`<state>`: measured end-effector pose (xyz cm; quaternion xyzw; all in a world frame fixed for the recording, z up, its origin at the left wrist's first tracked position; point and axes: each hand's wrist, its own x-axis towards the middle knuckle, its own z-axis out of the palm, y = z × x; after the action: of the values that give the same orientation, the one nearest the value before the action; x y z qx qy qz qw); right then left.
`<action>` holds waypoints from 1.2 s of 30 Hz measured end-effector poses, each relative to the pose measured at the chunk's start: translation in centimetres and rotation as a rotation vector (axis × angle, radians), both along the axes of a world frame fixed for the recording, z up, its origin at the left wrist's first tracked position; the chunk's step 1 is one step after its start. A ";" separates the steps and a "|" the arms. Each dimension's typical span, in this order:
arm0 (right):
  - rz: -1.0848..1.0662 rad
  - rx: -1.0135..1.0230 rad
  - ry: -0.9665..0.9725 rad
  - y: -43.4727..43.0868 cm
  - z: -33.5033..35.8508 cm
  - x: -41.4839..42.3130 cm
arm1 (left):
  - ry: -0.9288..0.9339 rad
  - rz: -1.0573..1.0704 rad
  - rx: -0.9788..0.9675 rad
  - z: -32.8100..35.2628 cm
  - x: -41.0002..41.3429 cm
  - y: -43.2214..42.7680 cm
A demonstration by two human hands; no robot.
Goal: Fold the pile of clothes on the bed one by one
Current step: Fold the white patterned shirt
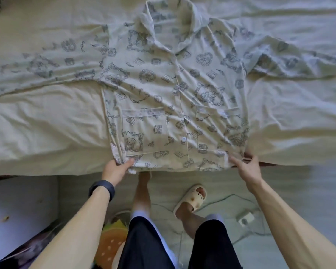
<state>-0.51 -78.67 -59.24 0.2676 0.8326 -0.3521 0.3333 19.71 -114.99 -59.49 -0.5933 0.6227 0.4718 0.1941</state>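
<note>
Item: shirt (175, 90), lay flat on bed (47, 117), front up, hem at near edge. L hand (115, 168) pinched hem corner; R hand (247, 169) wide, fingers only touching hem. Risk: one-sided pull could've skewed shirt or dragged hem off edge.

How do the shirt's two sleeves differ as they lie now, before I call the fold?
The left sleeve lies stretched straight out and fairly smooth; the right sleeve is rumpled and bunched. The left sleeve runs off the picture's edge; the right sleeve looks shorter and seems to end just inside it. Both spread sideways from the shirt on the bed and carry the same grey print.
</note>
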 end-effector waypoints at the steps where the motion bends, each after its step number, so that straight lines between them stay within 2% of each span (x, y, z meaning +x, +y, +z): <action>1: 0.042 -0.017 -0.002 0.6 -0.1 0.1 | 0.015 0.007 0.013 0.3 0.3 0.3; 3: 0.117 -0.064 -0.035 1.6 0.0 0.8 | 0.026 -0.005 0.050 1.0 1.0 0.9; 5: 0.098 -0.127 -0.035 2.4 0.4 1.8 | 0.056 0.029 0.040 1.8 2.2 1.5; 10: -0.313 -0.338 0.033 2.9 2.5 3.3 | 0.097 0.156 -0.124 3.6 5.0 0.6; 14: -0.389 -0.372 0.063 2.1 3.5 3.6 | 0.059 0.149 -0.179 4.0 5.5 -0.1; 17: -0.372 -0.417 -0.025 1.5 3.8 3.8 | 0.079 0.169 -0.240 4.0 4.9 0.5; 19: -0.332 -0.380 -0.041 1.4 3.6 3.9 | 0.133 0.371 -0.190 4.1 4.4 1.1; 22: -0.440 -0.411 -0.041 1.5 3.0 3.8 | 0.232 0.765 0.045 4.0 4.2 1.4; 24: -0.511 -0.438 -0.051 1.2 2.8 3.5 | 0.245 0.840 0.128 3.6 4.4 1.5; 26: -0.490 -0.438 -0.051 0.7 2.6 3.3 | 0.182 0.726 0.081 3.2 4.9 1.9; 29: -0.426 -0.402 0.005 0.4 2.5 3.5 | 0.055 0.414 -0.133 2.8 5.6 2.9; 32: -0.307 -0.300 0.032 0.9 2.2 3.7 | 0.012 0.276 -0.266 2.7 5.5 2.8; 36: -0.273 -0.290 0.068 1.2 2.8 3.8 | -0.093 0.186 -0.239 2.4 4.7 2.1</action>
<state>3.32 -77.45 -56.40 0.3153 0.7399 -0.5191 0.2894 24.45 -112.91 -57.08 -0.6883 0.6074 0.3822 0.1061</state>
